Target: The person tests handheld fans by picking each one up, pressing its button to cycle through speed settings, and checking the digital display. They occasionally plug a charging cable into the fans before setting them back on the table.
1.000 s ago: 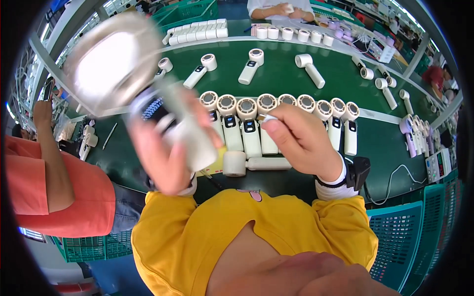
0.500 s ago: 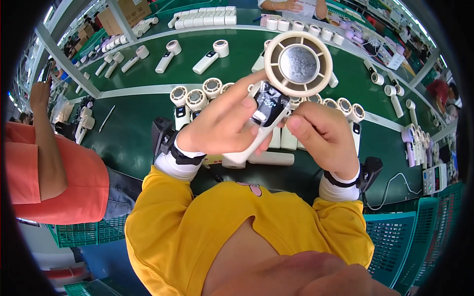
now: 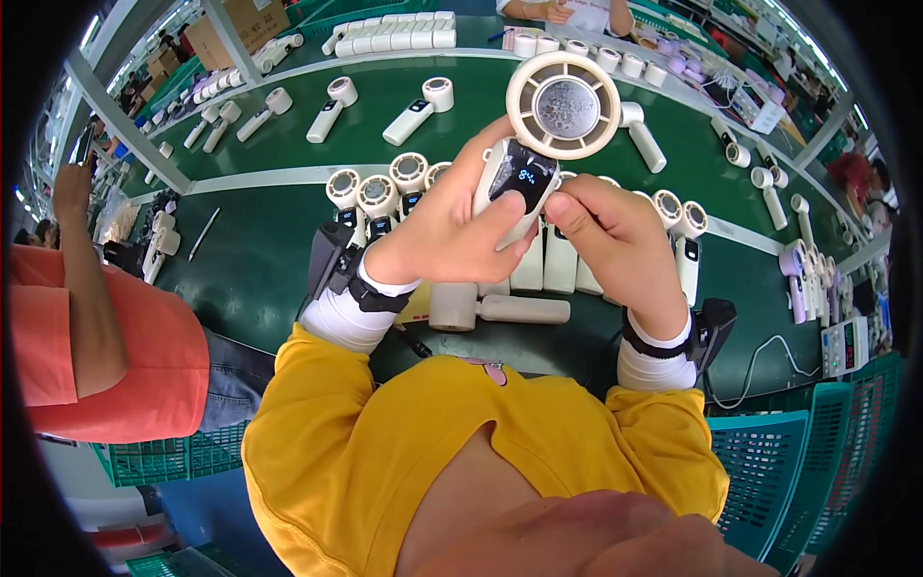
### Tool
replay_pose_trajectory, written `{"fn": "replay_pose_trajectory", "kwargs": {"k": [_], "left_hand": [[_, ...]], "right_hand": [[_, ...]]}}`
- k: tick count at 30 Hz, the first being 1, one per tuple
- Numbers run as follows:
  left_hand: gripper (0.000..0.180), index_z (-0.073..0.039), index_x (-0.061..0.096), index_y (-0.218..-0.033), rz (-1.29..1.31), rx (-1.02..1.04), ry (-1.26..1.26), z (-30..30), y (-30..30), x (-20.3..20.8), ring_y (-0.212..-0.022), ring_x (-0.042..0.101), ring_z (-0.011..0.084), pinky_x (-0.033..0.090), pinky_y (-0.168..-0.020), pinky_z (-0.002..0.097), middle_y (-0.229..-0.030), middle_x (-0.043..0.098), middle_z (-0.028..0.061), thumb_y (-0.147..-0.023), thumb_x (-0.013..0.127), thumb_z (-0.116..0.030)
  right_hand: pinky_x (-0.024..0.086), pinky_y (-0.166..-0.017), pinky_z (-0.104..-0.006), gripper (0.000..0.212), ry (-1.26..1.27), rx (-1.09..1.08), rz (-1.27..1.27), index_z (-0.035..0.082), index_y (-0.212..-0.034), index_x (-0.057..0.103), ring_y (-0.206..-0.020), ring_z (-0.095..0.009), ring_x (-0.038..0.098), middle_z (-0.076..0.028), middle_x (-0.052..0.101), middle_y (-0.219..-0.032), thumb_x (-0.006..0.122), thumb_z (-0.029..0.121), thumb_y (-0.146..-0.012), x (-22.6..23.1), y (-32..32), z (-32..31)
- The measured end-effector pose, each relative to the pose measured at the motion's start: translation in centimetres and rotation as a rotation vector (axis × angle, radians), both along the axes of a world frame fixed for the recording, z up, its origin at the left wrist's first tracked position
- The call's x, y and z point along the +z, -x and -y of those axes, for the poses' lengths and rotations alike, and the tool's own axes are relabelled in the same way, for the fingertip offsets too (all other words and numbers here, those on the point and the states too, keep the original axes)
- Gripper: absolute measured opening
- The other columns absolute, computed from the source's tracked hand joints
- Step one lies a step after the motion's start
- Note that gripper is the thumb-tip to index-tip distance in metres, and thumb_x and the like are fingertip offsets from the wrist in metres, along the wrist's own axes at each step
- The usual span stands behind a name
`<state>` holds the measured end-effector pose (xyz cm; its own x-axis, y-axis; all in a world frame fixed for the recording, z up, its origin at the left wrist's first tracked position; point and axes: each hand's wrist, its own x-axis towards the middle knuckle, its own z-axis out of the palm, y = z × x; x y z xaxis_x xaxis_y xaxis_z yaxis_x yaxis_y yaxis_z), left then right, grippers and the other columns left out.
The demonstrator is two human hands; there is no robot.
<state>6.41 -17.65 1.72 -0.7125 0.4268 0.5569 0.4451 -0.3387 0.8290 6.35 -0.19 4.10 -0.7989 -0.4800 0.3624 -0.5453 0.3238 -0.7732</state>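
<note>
Up over the bench I have a cream handheld fan (image 3: 564, 106), its round head pointing away and its dark display lit with blue digits. My left hand (image 3: 450, 216) is wrapped round its handle, the thumb lying on the lower part of the display. At the handle's right side my right hand (image 3: 625, 240) is closed, thumb and curled fingers against the edge; anything between those fingertips is hidden. Behind both hands stand rows of similar fans (image 3: 377, 195), some with lit displays. Close to my body another cream fan (image 3: 524, 309) lies on its side.
More fans lie spaced along the green belt (image 3: 279, 135) beyond a metal rail. A pen (image 3: 204, 234) rests on the bench to the left, near a person in an orange shirt (image 3: 125, 337). On the right are a small meter (image 3: 846, 348), a white cable and green crates (image 3: 760, 462).
The fan has come slightly left and more upright in my left hand. My left thumb has moved onto the display, and the lit digits differ. My right hand stays at its side.
</note>
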Motion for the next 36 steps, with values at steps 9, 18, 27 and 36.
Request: {"fn": "replay_pose_trajectory", "kwargs": {"k": [9,18,27,36], "left_hand": [[0.038,-0.001,0.032,-0.119,0.313,0.13,-0.157,1.5,0.1,1.2,-0.061,0.05,0.0111,0.043,-0.051,0.0245,-0.09,0.051,0.0092,-0.083,0.041,-0.01],[0.052,0.003,0.035,-0.11,-0.679,0.447,-0.63,5.9,-6.2,2.4,-0.068,0.044,0.0197,0.039,-0.059,0.0298,-0.095,0.044,0.0128,-0.074,0.05,-0.032],[0.031,-0.001,0.04,-0.108,0.02,0.506,-0.022,6.5,2.5,2.4,-0.075,0.053,0.0216,0.047,-0.058,0.0283,-0.097,0.049,0.0192,-0.081,0.044,-0.015],[0.028,0.004,0.042,-0.1,0.754,0.337,-0.151,5.4,5.4,0.9,-0.062,0.054,0.02,0.048,-0.048,0.0261,-0.085,0.053,0.0171,-0.08,0.045,-0.016]], "right_hand": [[0.032,-0.048,-0.0216,0.018,0.08,-0.088,-0.075,0.004,-0.076,0.058,-0.052,-0.008,0.04,-0.001,0.049,-0.058,0.052,0.02,-0.084,0.3,-0.3,-0.5],[0.029,-0.05,-0.0179,0.018,0.262,-0.53,-0.06,0.003,-0.079,0.058,-0.057,-0.002,0.038,0.004,0.048,-0.064,0.057,0.021,-0.08,1.2,2.9,-4.7],[0.044,-0.06,-0.0374,0.037,-0.722,-0.702,-0.175,-0.001,-0.076,0.061,-0.063,-0.029,0.057,-0.017,0.059,-0.067,0.053,0.036,-0.075,-5.4,21.9,-20.7],[0.046,-0.065,-0.0416,0.033,-0.905,-0.516,-0.037,0.001,-0.085,0.057,-0.073,-0.034,0.056,-0.018,0.057,-0.081,0.052,0.032,-0.075,-13.7,26.3,-23.4]]}}
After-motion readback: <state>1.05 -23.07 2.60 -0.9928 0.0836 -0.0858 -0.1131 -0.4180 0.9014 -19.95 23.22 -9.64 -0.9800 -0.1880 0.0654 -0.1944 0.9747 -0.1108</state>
